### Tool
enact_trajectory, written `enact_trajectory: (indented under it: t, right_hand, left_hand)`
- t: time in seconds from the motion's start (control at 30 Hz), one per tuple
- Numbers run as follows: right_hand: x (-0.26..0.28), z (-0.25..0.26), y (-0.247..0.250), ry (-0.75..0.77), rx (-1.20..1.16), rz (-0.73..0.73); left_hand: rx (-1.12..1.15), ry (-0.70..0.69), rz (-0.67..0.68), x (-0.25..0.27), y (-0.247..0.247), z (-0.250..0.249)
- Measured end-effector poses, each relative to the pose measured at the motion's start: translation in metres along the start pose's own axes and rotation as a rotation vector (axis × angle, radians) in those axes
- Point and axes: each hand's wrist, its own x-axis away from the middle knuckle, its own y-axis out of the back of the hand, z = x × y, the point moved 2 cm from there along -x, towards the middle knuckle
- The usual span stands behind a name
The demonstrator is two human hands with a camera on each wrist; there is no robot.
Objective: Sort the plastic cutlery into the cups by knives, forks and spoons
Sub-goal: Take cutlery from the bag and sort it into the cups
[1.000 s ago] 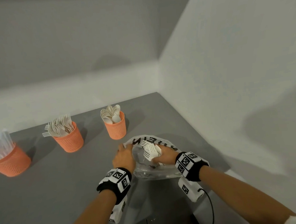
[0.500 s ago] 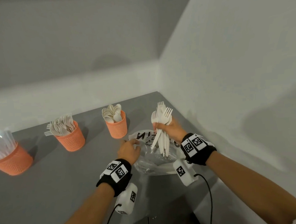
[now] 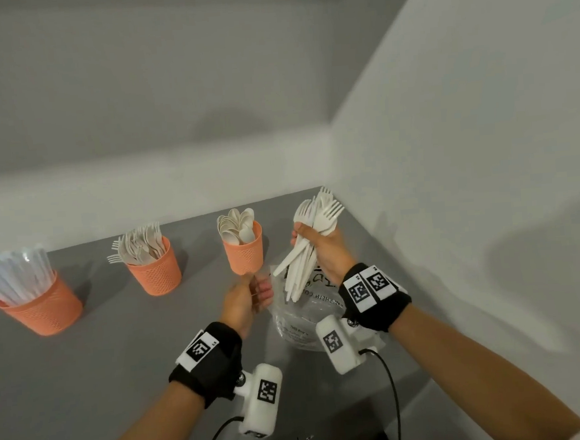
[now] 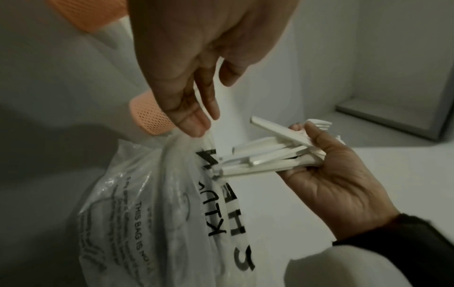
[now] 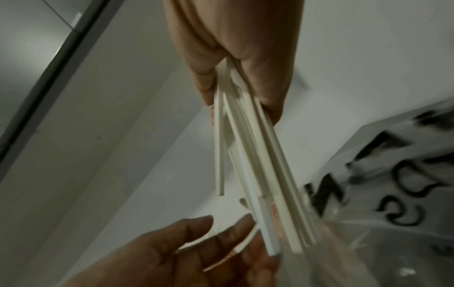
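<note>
A person's right hand (image 3: 328, 248) is holding a bundle of white plastic forks (image 3: 312, 239) above a grey desk (image 3: 86, 371), its grip wrapped round the handles with the tines pointing up toward 1 o'clock. The handle ends are hanging down over a clear plastic bag (image 3: 300, 318) printed with black letters, which is sitting on the desk just below. The left hand (image 3: 246, 298), at 9 o'clock from the bag, is pinching the bag's upper edge between thumb and fingertips (image 4: 194, 124); the remaining fingers are hanging relaxed.

Three orange mesh cups are standing in a row at 10 to 12 o'clock. The nearest cup (image 3: 244, 254), just beyond the left hand, is holding white spoons (image 3: 237, 223). The middle cup (image 3: 156, 270) is holding forks (image 3: 139, 245). The far-left cup (image 3: 41, 311) is holding clear pieces, probably the knives (image 3: 14, 273), though they look blurred. White walls are meeting in a corner behind.
</note>
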Motion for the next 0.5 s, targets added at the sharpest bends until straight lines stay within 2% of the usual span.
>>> enact_trajectory:
  t: [0.13, 0.27, 0.37, 0.5]
  right_hand:
    - [0.0, -0.009, -0.045, 0.006, 0.04, 0.032]
    - [0.005, -0.021, -0.091, -0.022, 0.045, 0.04]
    - [0.007, -0.03, -0.122, -0.029, 0.086, 0.021]
    - [0.007, -0.036, -0.145, -0.028, 0.112, 0.074]
  left_hand:
    - [0.079, 0.187, 0.094, -0.001, 0.02, -0.003]
    - [0.194, 0.254, 0.2, -0.001, 0.043, -0.012]
    - [0.295, 0.234, 0.154, -0.004, 0.062, -0.021]
    - [0.241, 0.185, 0.068, -0.002, 0.083, -0.03]
